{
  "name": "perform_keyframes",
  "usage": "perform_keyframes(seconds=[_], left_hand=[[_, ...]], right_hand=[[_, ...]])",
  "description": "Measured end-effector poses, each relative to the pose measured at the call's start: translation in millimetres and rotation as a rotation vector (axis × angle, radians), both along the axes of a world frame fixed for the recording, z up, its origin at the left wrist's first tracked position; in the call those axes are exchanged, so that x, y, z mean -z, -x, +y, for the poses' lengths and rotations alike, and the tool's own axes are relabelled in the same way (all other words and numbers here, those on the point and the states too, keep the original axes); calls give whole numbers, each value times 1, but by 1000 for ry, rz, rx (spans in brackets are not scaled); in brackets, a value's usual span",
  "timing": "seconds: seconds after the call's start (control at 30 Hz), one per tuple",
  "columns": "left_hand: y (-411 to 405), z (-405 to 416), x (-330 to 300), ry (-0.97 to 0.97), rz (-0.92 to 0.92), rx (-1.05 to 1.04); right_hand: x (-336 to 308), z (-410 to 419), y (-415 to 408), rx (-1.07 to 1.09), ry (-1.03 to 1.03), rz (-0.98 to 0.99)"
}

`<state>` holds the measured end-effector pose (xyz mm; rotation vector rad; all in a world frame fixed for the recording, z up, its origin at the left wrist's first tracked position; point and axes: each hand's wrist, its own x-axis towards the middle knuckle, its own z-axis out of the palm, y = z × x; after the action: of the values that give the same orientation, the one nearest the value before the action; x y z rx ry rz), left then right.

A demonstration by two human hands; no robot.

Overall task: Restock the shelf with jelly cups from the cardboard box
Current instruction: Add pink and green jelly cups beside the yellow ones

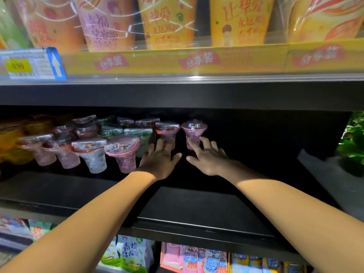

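Both hands reach deep into the dark middle shelf [197, 205], palms down. The right hand [206, 157] has its fingers spread and straight; the fingertips [190, 143] touch the lower wall of a purple jelly cup [193, 134], with nothing gripped. This cup is clear plastic, flared at the top, tapering to a narrow base, capped with a domed lid, and stands upright just beyond that hand.

The left hand [160, 158] likewise lies flat and released, its fingers extended toward a red-rimmed jelly cup [167, 133] immediately ahead; whether they touch it cannot be told, since the fingers cover its base.

Left of the left hand stands a crowded group of jelly cups [94, 142], same funnel shape, with glossy foil-film lids, pink, purple and whitish contents; the view there is blurred. Further left sit orange-yellow cups [13, 138].

The shelf surface is matt black. Above the hands, large yellow and pink printed tubs [167, 22] line the upper shelf behind a clear rail bearing a price tag [31, 64]. Below the forearms hang soft printed snack bags [130, 253].
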<state>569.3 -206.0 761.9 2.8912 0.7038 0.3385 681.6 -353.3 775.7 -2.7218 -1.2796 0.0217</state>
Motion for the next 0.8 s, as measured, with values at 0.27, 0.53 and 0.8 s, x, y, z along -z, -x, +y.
perform_keyframes(seconds=[0.27,0.53,0.8], left_hand=[[-12,4,4,-2,-31,29],[-21,12,5,2,-3,37],[-20,10,1,47,-1,40]], right_hand=[[-1,9,-6,40,-14,-9],[2,13,-12,66,-25,-13],[-1,9,-5,63,-19,16]])
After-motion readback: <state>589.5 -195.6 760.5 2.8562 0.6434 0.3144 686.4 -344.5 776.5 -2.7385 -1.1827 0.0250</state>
